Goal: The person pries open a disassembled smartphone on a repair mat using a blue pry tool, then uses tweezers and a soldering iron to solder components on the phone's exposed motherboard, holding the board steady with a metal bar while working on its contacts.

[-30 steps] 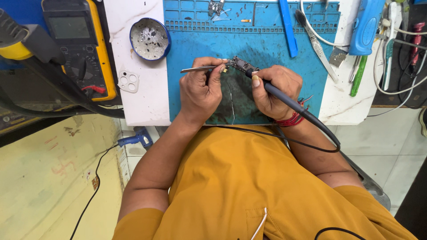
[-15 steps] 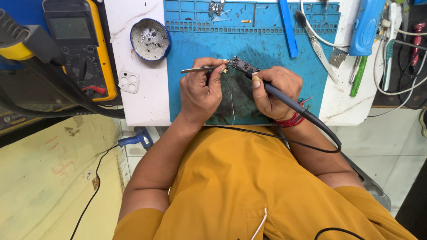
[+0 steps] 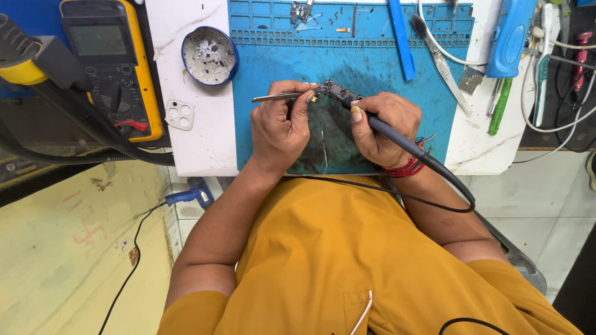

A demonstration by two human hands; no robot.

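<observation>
- Left hand [image 3: 282, 127]: pinches tweezers [image 3: 276, 97], long axis level, tips pointing right.
- Right hand [image 3: 382, 124]: grips soldering iron [image 3: 372, 121], tip angled up-left.
- Small circuit board [image 3: 332, 89]: on blue mat [image 3: 372, 62], between both tips.

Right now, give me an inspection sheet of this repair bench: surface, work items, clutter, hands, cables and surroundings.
Surface: blue silicone work mat on a white bench top.
Work items: small dark circuit part; metal tweezers; black soldering iron.
Clutter: yellow multimeter, round blue tin, blue pry tool.
Hands: left hand grips the tweezers; right hand grips the iron.
Cables: black iron cord crosses the lap.
Surroundings: tiled floor.
</observation>
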